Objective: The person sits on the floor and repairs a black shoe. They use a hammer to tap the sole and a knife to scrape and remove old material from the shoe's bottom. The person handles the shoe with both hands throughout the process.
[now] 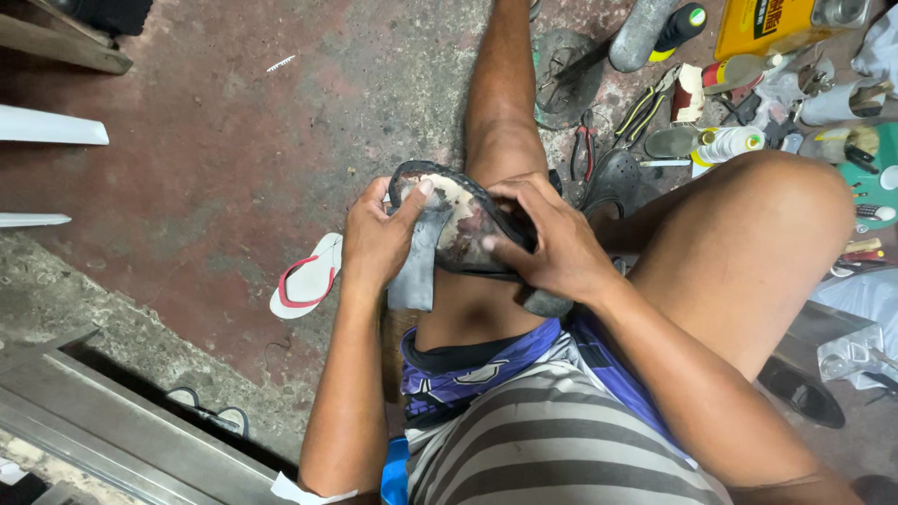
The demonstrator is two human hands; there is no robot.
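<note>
A worn black shoe sole [463,217] with a grimy pale inner face rests on my left knee. My left hand [374,241] grips its left edge, thumb pressing the rim, with a grey strip of rubber [413,281] hanging under it. My right hand [552,245] holds the sole's right side, fingers curled over the black edge.
A white flip-flop with red straps [305,281] lies on the red floor to the left. Pliers [585,150], a yellow-handled tool [645,108], a yellow can [762,23], bottles [730,142] and another black sole [613,178] crowd the floor at upper right. A concrete step [112,411] runs lower left.
</note>
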